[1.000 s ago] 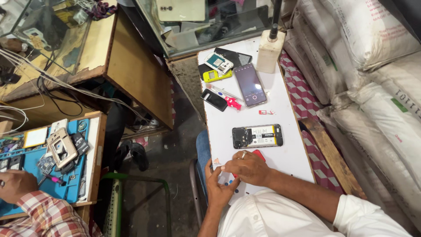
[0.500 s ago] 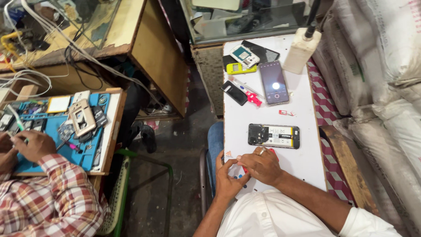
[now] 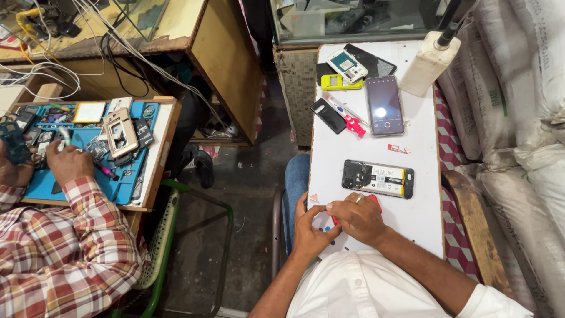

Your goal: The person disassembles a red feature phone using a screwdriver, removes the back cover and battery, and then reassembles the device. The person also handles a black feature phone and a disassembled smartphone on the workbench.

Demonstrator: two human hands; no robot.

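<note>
Fingertips of your left hand (image 3: 309,232) and right hand (image 3: 359,218) pinched together on a small red part (image 3: 335,220) at the table's (image 3: 421,221) near edge, where slippage risked dropping it floorward.

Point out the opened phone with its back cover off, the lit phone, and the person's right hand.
opened phone (image 3: 378,178): head view, on its exposed battery.
lit phone (image 3: 384,106): head view, middle of the screen.
right hand (image 3: 359,219): head view, back of the hand.

Opened phone (image 3: 378,178) on table (image 3: 424,218), beyond hands (image 3: 335,224)
</note>
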